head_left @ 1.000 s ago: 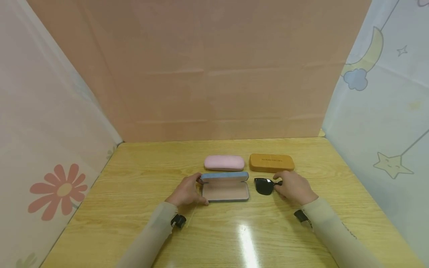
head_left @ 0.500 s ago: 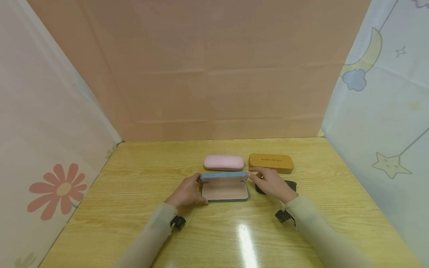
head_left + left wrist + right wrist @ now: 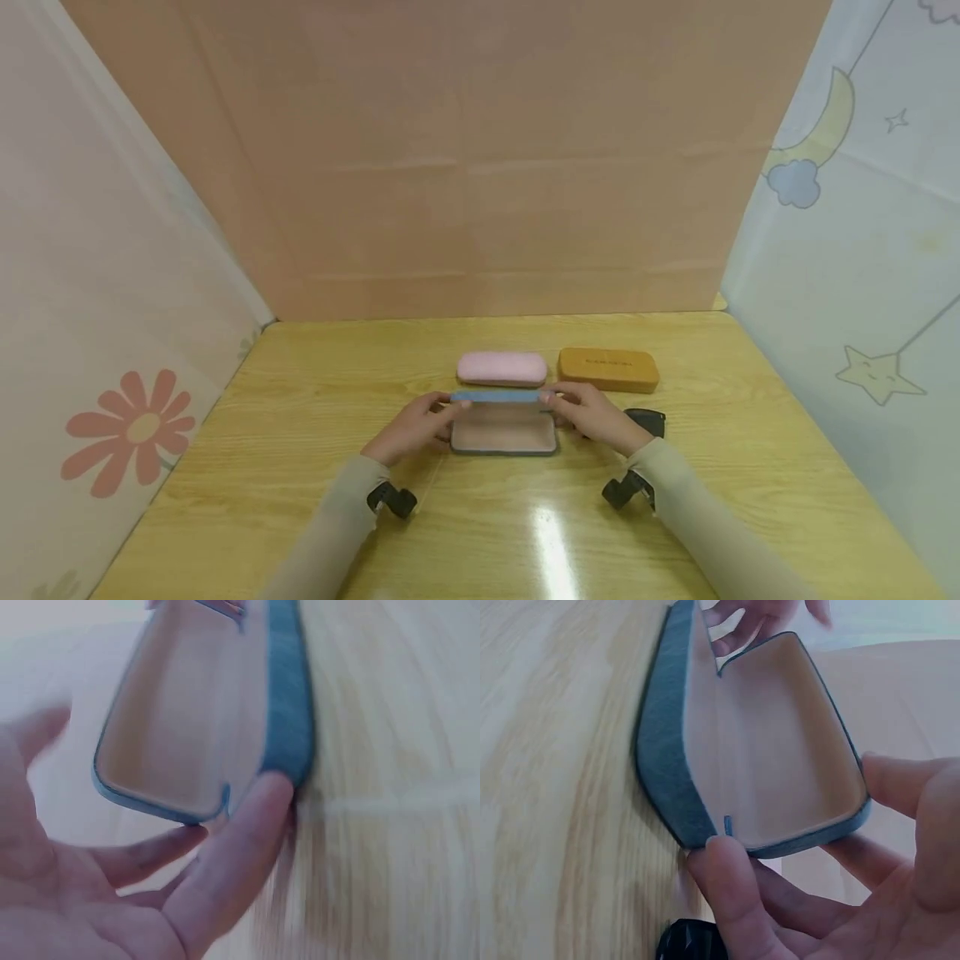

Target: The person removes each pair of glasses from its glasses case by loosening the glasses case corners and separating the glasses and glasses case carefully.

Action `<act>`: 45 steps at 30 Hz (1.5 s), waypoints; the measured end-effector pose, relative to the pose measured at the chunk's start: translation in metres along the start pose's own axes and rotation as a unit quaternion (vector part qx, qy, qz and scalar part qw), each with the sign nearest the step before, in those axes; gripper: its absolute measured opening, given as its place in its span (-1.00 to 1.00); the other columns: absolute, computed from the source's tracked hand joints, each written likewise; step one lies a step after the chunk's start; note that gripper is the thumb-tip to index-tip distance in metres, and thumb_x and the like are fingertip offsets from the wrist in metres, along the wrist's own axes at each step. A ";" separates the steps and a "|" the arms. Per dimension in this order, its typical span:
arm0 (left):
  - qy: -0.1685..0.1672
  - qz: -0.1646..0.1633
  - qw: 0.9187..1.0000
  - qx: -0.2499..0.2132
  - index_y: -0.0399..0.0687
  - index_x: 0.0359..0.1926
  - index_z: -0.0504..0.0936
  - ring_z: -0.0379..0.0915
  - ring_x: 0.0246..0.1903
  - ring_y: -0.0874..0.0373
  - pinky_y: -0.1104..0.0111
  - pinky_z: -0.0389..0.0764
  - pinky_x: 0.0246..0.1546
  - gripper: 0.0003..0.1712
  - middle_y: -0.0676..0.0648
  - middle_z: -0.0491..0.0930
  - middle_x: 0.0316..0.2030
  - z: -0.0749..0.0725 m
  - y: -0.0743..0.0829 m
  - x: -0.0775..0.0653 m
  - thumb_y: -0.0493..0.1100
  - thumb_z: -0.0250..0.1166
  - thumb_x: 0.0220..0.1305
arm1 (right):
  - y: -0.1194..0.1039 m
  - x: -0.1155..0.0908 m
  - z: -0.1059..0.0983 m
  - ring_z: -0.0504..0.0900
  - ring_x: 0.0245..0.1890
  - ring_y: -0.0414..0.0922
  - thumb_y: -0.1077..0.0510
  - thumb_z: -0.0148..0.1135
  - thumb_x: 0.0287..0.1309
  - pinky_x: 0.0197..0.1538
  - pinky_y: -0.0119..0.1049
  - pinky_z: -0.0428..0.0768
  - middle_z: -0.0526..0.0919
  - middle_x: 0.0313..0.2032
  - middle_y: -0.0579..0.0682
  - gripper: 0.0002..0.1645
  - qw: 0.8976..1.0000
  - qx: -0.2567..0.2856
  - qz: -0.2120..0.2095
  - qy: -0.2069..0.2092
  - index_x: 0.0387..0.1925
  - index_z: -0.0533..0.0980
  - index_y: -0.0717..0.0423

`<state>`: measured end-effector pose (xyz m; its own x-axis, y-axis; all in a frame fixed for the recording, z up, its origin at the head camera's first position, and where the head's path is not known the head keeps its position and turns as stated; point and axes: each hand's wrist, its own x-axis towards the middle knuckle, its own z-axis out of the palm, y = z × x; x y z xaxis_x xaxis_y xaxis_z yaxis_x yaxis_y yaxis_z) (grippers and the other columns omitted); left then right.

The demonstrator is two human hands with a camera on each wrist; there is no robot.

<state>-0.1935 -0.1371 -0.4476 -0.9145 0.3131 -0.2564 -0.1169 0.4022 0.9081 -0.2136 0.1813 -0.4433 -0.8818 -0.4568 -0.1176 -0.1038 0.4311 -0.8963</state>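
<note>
A blue glasses case [image 3: 504, 437] with a pale lining lies in the middle of the table, its lid raised and nothing visible inside. My left hand [image 3: 408, 429] is at its left end: in the left wrist view, fingers touch the corner and lid [image 3: 142, 806], while the blurred thumb stands off the rim. At the right end, my right hand [image 3: 600, 418] grips the case, thumb on the lid's edge and fingers under it, as the right wrist view shows. Dark sunglasses [image 3: 647, 422] lie beside the right hand, partly hidden behind it.
Behind the blue case lies a pink glasses case [image 3: 501, 367], closed. A mustard-yellow case [image 3: 607, 370] lies to its right, also closed. The wooden table [image 3: 337, 367] is walled by hanging cloth at the back and both sides.
My right hand has let go of the sunglasses and moved left to the blue case's right end. My left thumb has risen from the base's front corner toward the lid's edge.
</note>
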 end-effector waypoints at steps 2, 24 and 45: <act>0.005 -0.005 0.999 -0.036 -0.33 0.31 0.40 0.65 -0.16 -0.04 0.14 0.70 -0.18 -0.11 -0.33 0.51 0.11 -0.002 0.001 0.002 0.36 0.15 0.36 | -0.001 0.000 -0.002 0.60 -0.20 0.09 -0.12 0.08 0.47 -0.33 -0.08 0.62 0.62 0.05 0.27 -0.41 1.000 0.024 0.004 -0.012 0.29 0.47 0.20; -0.059 -0.017 0.995 -0.084 -0.45 0.29 0.42 0.62 -0.05 -0.06 0.16 0.69 -0.11 -0.30 -0.33 0.58 0.05 -0.013 -0.004 0.008 0.09 0.20 0.46 | -0.003 -0.002 -0.004 0.70 -0.07 -0.01 -0.13 0.28 0.32 -0.10 -0.11 0.67 0.69 0.03 0.09 -0.47 1.000 -0.027 -0.012 0.001 0.20 0.59 0.05; -0.048 0.014 0.997 -0.058 -0.47 0.37 0.29 0.57 -0.04 -0.03 0.16 0.66 -0.03 -0.25 -0.36 0.40 0.14 -0.011 -0.005 -0.004 -0.15 0.37 0.33 | 0.006 -0.008 -0.003 0.65 -0.01 -0.06 -0.13 0.44 0.14 -0.02 -0.17 0.63 0.68 0.08 -0.05 -0.46 0.996 -0.077 -0.032 -0.013 0.12 0.64 -0.05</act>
<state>-0.1937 -0.1499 -0.4479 -0.8775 0.4056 -0.2559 -0.1409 0.2920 0.9460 -0.2088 0.1893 -0.4462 -0.8592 -0.5061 -0.0754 -0.2299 0.5136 -0.8267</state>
